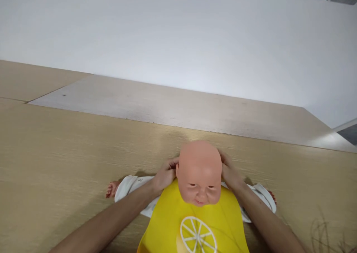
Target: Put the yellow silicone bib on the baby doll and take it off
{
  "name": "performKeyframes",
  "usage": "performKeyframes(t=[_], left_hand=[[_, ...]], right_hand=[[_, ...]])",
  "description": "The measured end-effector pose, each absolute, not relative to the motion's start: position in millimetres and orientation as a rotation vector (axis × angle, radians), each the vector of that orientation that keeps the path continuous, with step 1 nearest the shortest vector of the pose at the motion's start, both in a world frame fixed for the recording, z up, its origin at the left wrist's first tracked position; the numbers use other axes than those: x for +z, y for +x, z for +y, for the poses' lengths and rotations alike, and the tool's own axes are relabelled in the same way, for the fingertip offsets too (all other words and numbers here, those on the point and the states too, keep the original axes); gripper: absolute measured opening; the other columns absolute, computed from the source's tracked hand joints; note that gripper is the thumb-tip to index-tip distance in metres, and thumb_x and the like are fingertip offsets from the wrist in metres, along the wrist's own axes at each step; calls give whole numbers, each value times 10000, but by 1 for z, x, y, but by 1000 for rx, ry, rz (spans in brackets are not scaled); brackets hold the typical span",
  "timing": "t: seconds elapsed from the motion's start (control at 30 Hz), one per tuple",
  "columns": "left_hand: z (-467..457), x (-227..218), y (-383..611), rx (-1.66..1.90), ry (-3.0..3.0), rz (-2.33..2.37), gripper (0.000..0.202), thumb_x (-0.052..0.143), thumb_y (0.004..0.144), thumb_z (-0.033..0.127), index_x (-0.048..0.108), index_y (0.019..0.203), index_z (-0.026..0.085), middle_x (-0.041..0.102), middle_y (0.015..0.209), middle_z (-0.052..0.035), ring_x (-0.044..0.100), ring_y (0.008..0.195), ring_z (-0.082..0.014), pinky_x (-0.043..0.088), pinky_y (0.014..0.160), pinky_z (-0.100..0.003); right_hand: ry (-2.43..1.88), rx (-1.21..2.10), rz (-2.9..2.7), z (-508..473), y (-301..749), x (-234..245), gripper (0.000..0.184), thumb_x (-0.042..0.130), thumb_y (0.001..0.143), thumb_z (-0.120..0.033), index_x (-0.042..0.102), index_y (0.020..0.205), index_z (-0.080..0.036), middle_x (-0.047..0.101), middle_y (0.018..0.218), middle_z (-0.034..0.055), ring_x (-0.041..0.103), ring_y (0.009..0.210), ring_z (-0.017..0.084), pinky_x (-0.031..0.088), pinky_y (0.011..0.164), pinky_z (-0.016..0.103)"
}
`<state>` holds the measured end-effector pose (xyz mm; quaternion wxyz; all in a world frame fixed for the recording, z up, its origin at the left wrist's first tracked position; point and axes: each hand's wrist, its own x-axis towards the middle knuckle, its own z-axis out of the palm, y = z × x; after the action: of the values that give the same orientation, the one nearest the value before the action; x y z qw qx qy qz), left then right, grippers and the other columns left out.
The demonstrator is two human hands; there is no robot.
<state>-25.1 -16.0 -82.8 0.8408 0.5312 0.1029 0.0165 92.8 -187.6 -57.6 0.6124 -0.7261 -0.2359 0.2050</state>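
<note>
A baby doll point(199, 171) lies on its back on a wooden table point(55, 160), its bald head toward the far edge. It wears white clothes point(129, 184) and a yellow bib point(181, 223) with a white citrus-slice print. My left hand point(164, 176) is curled at the left side of the doll's neck. My right hand point(230, 173) reaches behind the right side of the head. The fingers of both hands are bent and partly hidden behind the head, apparently pinching the bib's neck ends. The doll's small hands stick out at either side.
Beyond the table's far edge lies a grey floor strip point(167, 104) and a white wall point(178, 33). A thin dark wispy shape point(323, 230) shows at the bottom right corner.
</note>
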Motion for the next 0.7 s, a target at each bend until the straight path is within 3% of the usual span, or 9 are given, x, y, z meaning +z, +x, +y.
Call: performKeyframes(t=[0.1,0.23,0.37,0.47,0.57,0.7], left_hand=[[-15,-87,-24,6,1013,273,319,585,541,64,727,807,165,720,798,-38,646,774,-203,493,666,-272],[-14,-87,-23,-7,888,314,424,512,465,51,715,810,190,714,760,-16,647,751,-204,484,641,-275],[-14,-82,-22,-67,837,276,516,487,435,39,706,867,216,714,757,4,648,754,-211,464,635,-275],[-13,-81,-22,-83,833,252,555,484,427,30,703,903,215,715,775,8,637,741,-209,451,630,-272],[-13,-83,-21,-80,811,240,573,484,419,21,701,922,186,712,784,4,628,729,-196,440,621,-255],[-13,-84,-21,-96,767,218,600,466,418,33,685,961,162,709,846,-12,634,788,-206,430,595,-237]], right_hand=[[-1664,470,-472,-188,92,-59,222,531,803,-395,522,812,-173,521,697,-15,441,596,100,379,521,210],[-1743,334,-495,-185,91,-57,199,494,824,-379,494,823,-180,536,753,1,489,667,119,435,604,234],[-1938,-13,-583,-197,85,-39,207,466,878,-375,522,915,-179,533,697,-6,487,589,113,400,518,216],[-2015,-367,-900,-213,66,-16,112,507,876,-259,535,971,-207,601,763,-14,540,605,89,414,549,200],[-1948,-327,-1478,-219,36,1,161,484,841,-195,512,997,-220,640,830,-28,598,663,92,445,574,218],[-2071,-266,-1835,-208,1,-1,110,407,765,-197,511,796,-216,631,764,-29,571,511,131,383,376,282]])
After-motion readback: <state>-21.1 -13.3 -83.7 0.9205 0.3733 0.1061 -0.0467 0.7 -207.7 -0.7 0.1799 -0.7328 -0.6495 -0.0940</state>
